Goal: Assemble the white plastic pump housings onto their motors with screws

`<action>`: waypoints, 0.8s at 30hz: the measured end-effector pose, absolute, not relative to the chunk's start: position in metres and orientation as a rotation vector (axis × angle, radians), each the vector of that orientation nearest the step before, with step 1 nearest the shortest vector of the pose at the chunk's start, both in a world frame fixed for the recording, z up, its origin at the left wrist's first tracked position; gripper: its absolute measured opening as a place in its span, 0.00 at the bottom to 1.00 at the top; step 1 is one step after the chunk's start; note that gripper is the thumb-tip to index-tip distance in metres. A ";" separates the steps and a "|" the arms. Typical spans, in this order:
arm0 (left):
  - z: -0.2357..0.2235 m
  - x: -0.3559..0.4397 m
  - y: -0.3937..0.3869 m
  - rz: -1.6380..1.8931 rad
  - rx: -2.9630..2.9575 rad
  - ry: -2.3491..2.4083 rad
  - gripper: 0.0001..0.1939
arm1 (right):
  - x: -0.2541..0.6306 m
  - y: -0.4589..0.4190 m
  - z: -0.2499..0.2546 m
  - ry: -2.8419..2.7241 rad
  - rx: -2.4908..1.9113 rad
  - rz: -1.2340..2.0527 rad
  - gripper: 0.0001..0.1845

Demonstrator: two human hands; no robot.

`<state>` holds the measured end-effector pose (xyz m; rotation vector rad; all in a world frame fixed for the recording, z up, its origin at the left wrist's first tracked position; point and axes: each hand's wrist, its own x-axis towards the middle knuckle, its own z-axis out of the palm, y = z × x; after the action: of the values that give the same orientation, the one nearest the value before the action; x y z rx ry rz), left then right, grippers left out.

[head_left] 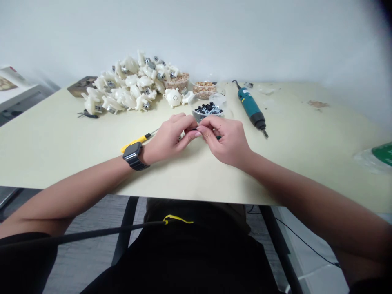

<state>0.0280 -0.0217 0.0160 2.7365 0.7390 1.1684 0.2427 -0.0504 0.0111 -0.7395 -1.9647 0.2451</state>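
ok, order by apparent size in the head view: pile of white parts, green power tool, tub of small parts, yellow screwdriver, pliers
1. Pile of white parts
2. Green power tool and tub of small parts: too close to rank; tub partly hidden
3. Yellow screwdriver
4. Pliers

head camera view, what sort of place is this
Probably a small assembly workbench, judging by the teal power tool on the tabletop, the heap of cream plastic pieces, and the small black and silvery parts in a clear tub.

No lettering, number or sign is legible.
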 end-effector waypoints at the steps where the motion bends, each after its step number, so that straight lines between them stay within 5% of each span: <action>1: 0.016 0.028 -0.022 1.183 2.742 0.729 0.22 | 0.243 -0.050 0.011 -1.971 -0.737 0.224 0.16; 12: 0.015 0.027 -0.019 1.253 2.780 0.588 0.15 | 0.242 -0.051 0.012 -2.023 -0.685 0.165 0.16; 24: 0.015 0.029 -0.022 1.188 2.712 0.711 0.22 | 0.245 -0.056 0.017 -2.058 -0.758 0.403 0.16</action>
<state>0.0285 -0.0217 0.0150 2.7117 0.7114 1.1876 0.2452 -0.0557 0.0174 -0.7576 -2.0583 0.4032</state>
